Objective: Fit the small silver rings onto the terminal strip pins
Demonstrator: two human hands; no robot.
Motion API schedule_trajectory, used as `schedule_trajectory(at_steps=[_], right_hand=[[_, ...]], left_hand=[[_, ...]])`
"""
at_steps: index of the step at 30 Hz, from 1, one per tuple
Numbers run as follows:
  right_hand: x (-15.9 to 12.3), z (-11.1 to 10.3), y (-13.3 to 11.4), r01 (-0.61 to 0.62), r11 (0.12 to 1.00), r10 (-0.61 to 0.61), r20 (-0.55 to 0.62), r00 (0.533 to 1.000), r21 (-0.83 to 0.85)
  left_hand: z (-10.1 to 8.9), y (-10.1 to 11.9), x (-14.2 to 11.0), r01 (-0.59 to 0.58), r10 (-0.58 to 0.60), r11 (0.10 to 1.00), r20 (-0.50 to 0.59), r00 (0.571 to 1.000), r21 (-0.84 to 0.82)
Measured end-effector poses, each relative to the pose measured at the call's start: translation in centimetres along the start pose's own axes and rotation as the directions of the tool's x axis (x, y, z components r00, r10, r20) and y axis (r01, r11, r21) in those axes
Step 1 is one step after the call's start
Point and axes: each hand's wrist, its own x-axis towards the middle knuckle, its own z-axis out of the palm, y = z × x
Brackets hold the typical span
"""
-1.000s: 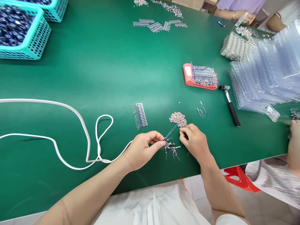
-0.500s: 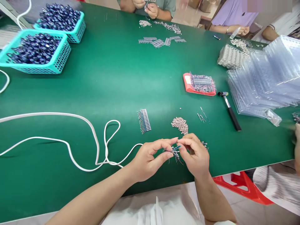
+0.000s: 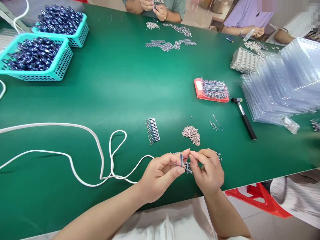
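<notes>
Low over the table's front edge, my left hand (image 3: 161, 176) pinches a small blue strip-like part (image 3: 181, 160) with thin metal wires. My right hand (image 3: 208, 173) is closed beside it, thumb and forefinger pressed together and meeting the left fingertips; whatever they grip is too small to make out. Under the fingers lie small blue parts with wire legs (image 3: 187, 165), partly hidden. Just beyond my hands is a heap of small pinkish ring-like pieces (image 3: 191, 135). A row of blue parts with wire legs (image 3: 153, 130) lies to the left of that heap.
White cords (image 3: 71, 163) loop across the left side. Two turquoise baskets (image 3: 63, 65) hold dark shiny pieces. To the right are a hammer (image 3: 246, 121), a red-wrapped bundle (image 3: 212, 90) and stacked clear plastic sheets (image 3: 282, 86). Other people sit at the far edge.
The blue part between my fingers has turned from slanting to nearly upright. My hands have shifted slightly lower in the picture. The co-worker's hand at the right edge is gone from view.
</notes>
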Motion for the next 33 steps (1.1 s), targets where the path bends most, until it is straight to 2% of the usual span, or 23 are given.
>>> schedule_trajectory(at_steps=[4,9,16,24,33], right_hand=[[-0.18,0.07,-0.07,-0.039,0.999,0.038,-0.048,0.998,-0.036],[-0.29,0.2,-0.12,-0.044,0.995,0.038,-0.067,0.997,-0.09],[-0.17,0.37,-0.18,-0.026,0.996,0.021,-0.053,0.998,-0.084],[-0.41,0.33,0.12,-0.098,0.995,0.098,-0.021,0.995,0.008],[-0.3,0.16,0.31,-0.054,0.998,0.054,-0.001,0.999,-0.02]], left_hand=[[0.03,-0.15,0.3,0.054,-0.052,0.985,0.018,0.998,-0.162],[-0.28,-0.71,0.48,0.066,-0.06,0.969,0.033,0.998,-0.237],[-0.28,-0.71,0.45,0.101,-0.102,0.96,0.012,0.995,-0.262],[-0.38,-0.7,0.73,0.109,-0.117,0.96,-0.018,0.993,-0.26],[-0.58,-0.44,0.97,0.142,-0.157,0.962,-0.05,0.986,-0.232]])
